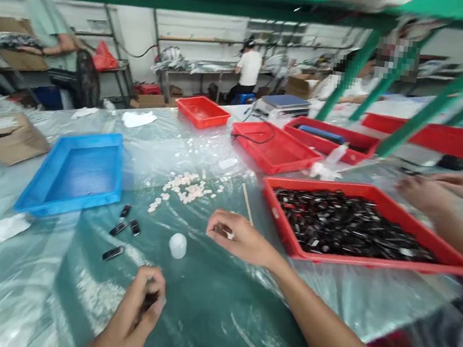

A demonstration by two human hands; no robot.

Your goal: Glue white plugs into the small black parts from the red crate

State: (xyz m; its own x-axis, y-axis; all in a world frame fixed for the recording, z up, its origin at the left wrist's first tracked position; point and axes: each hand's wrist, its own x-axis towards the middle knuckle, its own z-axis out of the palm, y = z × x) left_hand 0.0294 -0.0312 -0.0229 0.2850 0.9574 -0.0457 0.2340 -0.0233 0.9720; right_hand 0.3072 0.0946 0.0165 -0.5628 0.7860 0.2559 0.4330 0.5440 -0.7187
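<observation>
**Blue tray, red trays and two busy hands**

Blue comes first: a blue tray (72,175) sits on the left of the counter (205,306), and it looks almost bare inside. Just beside it lie four small black pieces (122,232) on the clear plastic sheet. Near them stands a little white cap (177,245).

The left hand (133,317) is low down, with its fingers curled tight around a small dark piece (149,299). The right hand (238,237) rests on the counter a bit farther right, fingers pinched on a small thing that is too blurry to tell. Behind it is a heap of little white bits (184,187) and a thin stick (247,203).

To the right is a big red tray (367,225) full of shiny black pieces. Another person's hands (430,188) reach over its far corner. More red trays (275,148) sit behind; one holds a black cord.

Far back, a person in white (248,70) sits at a bench in a workshop with shelves.
</observation>
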